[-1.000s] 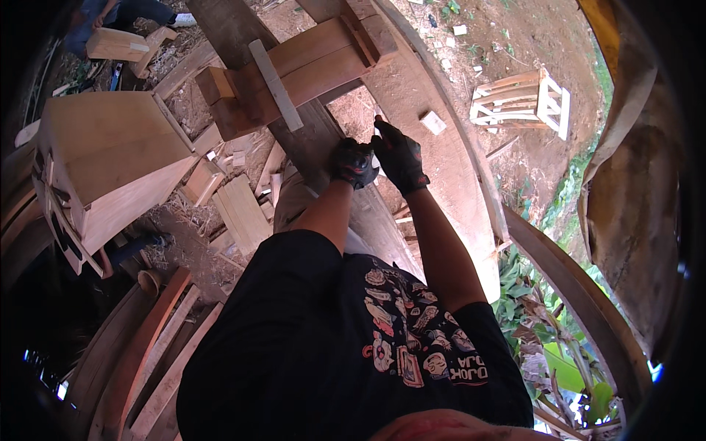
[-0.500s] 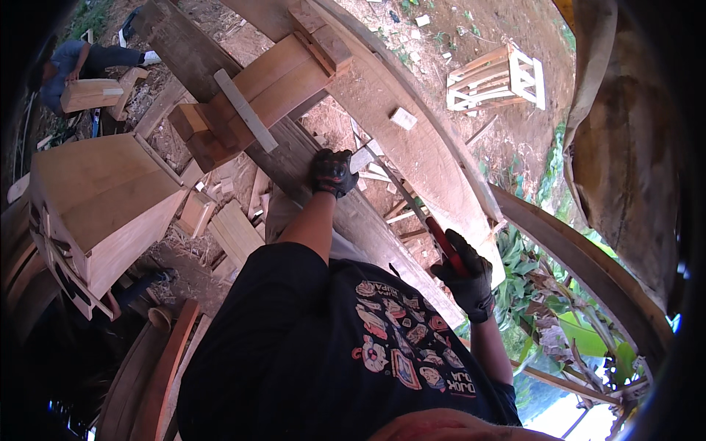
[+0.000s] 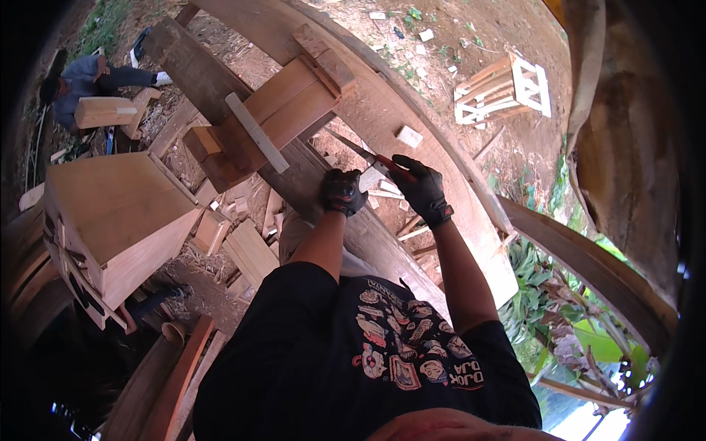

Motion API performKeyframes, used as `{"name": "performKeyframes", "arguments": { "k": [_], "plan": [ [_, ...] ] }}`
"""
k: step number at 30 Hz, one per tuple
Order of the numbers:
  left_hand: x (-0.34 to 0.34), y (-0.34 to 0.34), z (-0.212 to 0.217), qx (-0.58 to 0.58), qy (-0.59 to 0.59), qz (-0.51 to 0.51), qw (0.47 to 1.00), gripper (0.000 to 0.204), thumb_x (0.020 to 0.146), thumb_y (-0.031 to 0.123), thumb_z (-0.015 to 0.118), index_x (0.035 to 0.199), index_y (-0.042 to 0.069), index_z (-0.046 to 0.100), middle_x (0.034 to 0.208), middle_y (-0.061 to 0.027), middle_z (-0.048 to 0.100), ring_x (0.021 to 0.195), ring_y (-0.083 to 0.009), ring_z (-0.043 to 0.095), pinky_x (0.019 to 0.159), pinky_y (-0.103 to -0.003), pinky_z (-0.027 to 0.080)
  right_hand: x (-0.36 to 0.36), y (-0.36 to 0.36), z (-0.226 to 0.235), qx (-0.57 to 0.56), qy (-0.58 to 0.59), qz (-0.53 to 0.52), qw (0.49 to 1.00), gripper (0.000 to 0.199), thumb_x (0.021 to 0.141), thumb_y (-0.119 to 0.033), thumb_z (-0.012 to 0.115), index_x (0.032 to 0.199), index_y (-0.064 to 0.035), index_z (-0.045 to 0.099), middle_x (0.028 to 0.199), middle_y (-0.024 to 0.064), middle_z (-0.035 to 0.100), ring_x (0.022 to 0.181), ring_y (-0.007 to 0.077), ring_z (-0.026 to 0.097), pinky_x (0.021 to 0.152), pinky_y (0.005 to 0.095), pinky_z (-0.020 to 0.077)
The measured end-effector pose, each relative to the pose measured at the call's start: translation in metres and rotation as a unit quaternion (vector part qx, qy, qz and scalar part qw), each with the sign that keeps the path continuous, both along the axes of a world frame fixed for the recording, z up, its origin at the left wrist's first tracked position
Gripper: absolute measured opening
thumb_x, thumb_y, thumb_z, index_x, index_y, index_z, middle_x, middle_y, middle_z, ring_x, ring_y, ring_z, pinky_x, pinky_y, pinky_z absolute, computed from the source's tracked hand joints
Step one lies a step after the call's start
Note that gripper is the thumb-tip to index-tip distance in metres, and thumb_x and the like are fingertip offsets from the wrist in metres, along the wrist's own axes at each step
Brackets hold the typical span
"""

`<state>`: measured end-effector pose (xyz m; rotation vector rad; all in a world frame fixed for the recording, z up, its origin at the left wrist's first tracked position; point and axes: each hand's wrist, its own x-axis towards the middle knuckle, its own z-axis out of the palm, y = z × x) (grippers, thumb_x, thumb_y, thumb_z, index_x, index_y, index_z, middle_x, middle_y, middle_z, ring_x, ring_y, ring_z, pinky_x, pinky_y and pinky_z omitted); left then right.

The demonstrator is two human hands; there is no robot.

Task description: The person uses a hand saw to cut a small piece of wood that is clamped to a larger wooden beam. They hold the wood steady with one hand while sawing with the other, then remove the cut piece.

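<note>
My left hand (image 3: 343, 192), in a dark glove, is closed on a small pale flat piece (image 3: 371, 178) that sticks out past its fingers, above the grey plank's edge. My right hand (image 3: 419, 187), also gloved, grips the red handle of a long tool with a narrow, dark, tapering blade (image 3: 353, 145). That blade points up and left and passes over or against the pale piece; whether they touch I cannot tell. The tool's exact kind is unclear.
A weathered plank (image 3: 294, 165) runs diagonally under a brown wooden block assembly (image 3: 283, 103) with a pale strip (image 3: 257, 134) across it. A broad curved board (image 3: 471, 228) carries a small offcut (image 3: 409, 137). A large wooden box (image 3: 121, 213) stands left; a person (image 3: 81, 81) sits beyond.
My right hand has moved up and left with the red-handled tool, close to my left hand. The tool's blade now reaches farther past the pale piece. My left hand still grips that piece.
</note>
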<state>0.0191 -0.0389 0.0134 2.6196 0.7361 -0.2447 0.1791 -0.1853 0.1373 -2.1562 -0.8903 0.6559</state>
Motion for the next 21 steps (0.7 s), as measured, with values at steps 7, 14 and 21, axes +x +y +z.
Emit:
{"name": "performKeyframes", "arguments": {
  "k": [7,14,21],
  "plan": [
    [0.007,-0.004,-0.005,-0.006,0.066,-0.017,0.998,0.055,0.084,0.056,0.080,0.121,0.016,0.070,0.119,-0.0119,0.078,0.120,-0.0361,0.067,0.111,-0.051,0.045,-0.061,-0.073,0.084,-0.051,-0.088,0.118,0.988,0.060,0.103,-0.024,0.072,0.160,-0.0228,0.055,0.140,0.0131,0.072,0.113,0.0354,0.075,0.095,0.0444,0.0613],
    [0.008,-0.008,-0.010,0.011,0.067,-0.023,0.997,0.061,0.082,0.055,0.082,0.127,0.014,0.072,0.118,-0.0120,0.079,0.119,-0.0346,0.069,0.110,-0.050,0.048,-0.075,-0.171,0.197,-0.094,-0.044,0.071,0.992,0.064,0.098,-0.017,0.075,0.159,-0.0190,0.056,0.138,0.0143,0.072,0.114,0.0341,0.076,0.096,0.0434,0.0623],
    [0.004,-0.008,0.002,0.030,0.041,-0.016,0.999,0.060,0.078,0.055,0.084,0.122,0.016,0.074,0.113,-0.0129,0.079,0.109,-0.0347,0.072,0.107,-0.049,0.050,-0.052,-0.086,0.123,-0.023,-0.057,0.056,0.997,0.057,0.104,-0.019,0.065,0.159,-0.0280,0.055,0.131,0.0129,0.075,0.096,0.0384,0.077,0.087,0.0480,0.0631]
  ]
}}
